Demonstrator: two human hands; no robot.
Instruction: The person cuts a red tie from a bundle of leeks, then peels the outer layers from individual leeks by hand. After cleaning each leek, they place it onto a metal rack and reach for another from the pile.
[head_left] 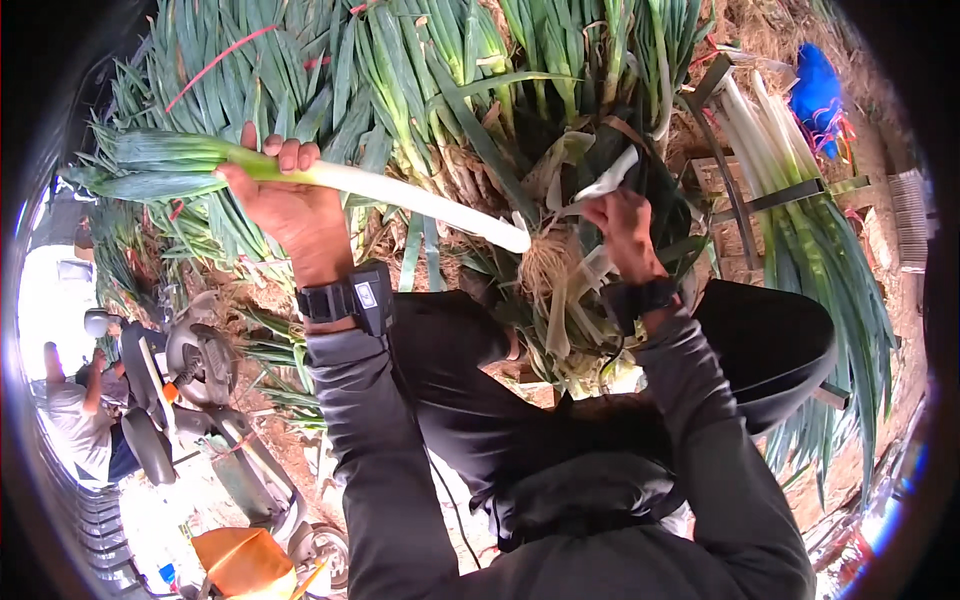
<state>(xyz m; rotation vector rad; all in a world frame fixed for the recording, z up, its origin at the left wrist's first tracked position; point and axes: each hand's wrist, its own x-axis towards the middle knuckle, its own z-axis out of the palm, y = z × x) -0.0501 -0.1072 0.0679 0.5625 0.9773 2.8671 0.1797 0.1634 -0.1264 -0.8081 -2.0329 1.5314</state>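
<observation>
My left hand [290, 205] is closed around a thick green onion [400, 204], gripping it where the green leaves meet the white shaft. The onion slants down to the right, its clean white end beside a clump of pale roots [549, 262]. Close to that end, my right hand [622, 228] is closed on a pale, whitish strip of onion peel [612, 176] that sticks up past the fingers. Loose peelings [562, 315] hang and lie below, between my knees.
Bundles of untrimmed green onions [420, 90] are heaped in front. On the right, cleaned onions [790, 190] lie in a metal-barred rack [783, 199]. A blue bag [817, 95] lies beyond. A motor scooter [215, 430] and another person [80, 425] are at left.
</observation>
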